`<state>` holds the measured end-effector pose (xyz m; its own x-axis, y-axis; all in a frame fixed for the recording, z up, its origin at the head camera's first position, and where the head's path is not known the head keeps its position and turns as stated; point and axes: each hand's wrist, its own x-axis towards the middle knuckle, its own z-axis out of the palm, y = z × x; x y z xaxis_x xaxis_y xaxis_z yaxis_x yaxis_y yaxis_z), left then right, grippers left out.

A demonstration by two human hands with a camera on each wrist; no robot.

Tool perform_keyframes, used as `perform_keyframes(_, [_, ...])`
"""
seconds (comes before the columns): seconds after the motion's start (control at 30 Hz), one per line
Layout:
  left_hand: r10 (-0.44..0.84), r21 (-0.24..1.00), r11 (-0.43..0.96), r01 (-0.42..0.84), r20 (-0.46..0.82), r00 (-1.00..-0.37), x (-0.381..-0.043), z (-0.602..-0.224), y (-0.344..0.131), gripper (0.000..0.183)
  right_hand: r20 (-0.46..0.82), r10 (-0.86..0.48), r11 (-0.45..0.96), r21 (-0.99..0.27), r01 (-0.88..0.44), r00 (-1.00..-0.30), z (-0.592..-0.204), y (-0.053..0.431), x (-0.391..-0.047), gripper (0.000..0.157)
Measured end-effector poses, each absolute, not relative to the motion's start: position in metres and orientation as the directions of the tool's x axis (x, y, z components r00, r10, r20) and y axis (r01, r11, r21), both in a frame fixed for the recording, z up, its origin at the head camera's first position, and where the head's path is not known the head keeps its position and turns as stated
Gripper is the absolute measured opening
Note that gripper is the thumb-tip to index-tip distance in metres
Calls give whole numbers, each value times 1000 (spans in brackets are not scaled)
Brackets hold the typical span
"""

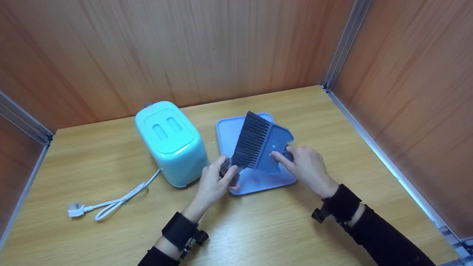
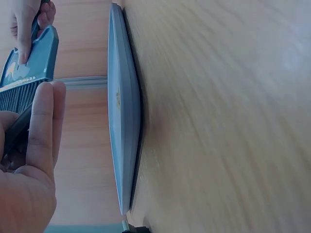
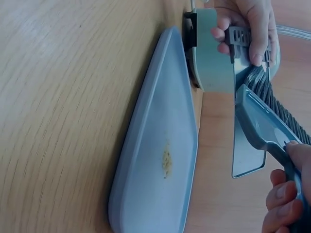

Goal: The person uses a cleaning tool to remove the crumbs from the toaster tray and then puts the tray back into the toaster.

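My right hand grips the handle of a blue hand brush with dark bristles. Between the thumb and fingers of my left hand is the grey slotted end of a flat metal crumb tray. The brush mostly covers that tray in the head view; in the right wrist view it hangs down edgewise with the bristles against it, close to the grip. Below both hands lies a blue-lilac serving tray, where a small heap of yellowish crumbs shows in the right wrist view.
A turquoise toaster with its lid on stands left of the serving tray. Its white cord is looped on the wooden table, ending in a plug. Wood-grain panels rise behind and at the sides.
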<state>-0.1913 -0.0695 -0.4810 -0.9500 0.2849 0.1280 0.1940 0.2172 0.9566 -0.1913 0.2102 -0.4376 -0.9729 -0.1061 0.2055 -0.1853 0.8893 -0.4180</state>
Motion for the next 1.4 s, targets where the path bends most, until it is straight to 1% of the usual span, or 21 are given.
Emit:
perform_keyframes(0.2, [292,961,204,186,122,-949,-190,-480,-69,14,259,-73,930,-330,-159,-963,-440,218,-196,56])
perform_keyframes(0.43, [281,963,204,179,117,-953,-192,-481,-70,13,391,-68,959,-228,-168,-918,-442,237,-200,57])
perform_keyframes(0.53, [264,962,211,175,116,-957,-192,-482,-71,13,432,-56,959,-227,-169,-900,-440,243,-200,57])
perform_keyframes(0.63, [248,962,218,165,109,-963,-193,-483,-71,13,454,-35,948,-266,-173,-890,-436,244,-200,57])
perform_keyframes(0.7, [241,962,220,160,106,-965,-194,-483,-71,12,473,-36,937,-290,-194,-880,-435,242,-199,57])
perform_keyframes(0.8, [240,965,214,152,98,-966,-194,-482,-72,10,494,-76,918,-304,-254,-866,-436,237,-197,57])
perform_keyframes(0.9, [249,966,207,153,99,-963,-193,-481,-71,10,493,-126,908,-292,-300,-861,-437,230,-195,57])
perform_keyframes(0.97, [252,967,206,153,98,-963,-193,-480,-70,10,488,-140,912,-274,-304,-862,-437,228,-196,57])
perform_keyframes(1.1, [253,966,208,150,95,-963,-192,-479,-70,10,493,-141,935,-219,-279,-858,-436,230,-200,57])
perform_keyframes(1.27, [252,963,215,161,104,-962,-191,-482,-71,10,530,-136,963,-129,-238,-837,-436,244,-205,59])
perform_keyframes(1.4, [246,952,237,195,135,-960,-192,-484,-72,12,581,-114,968,-118,-222,-806,-435,249,-206,58])
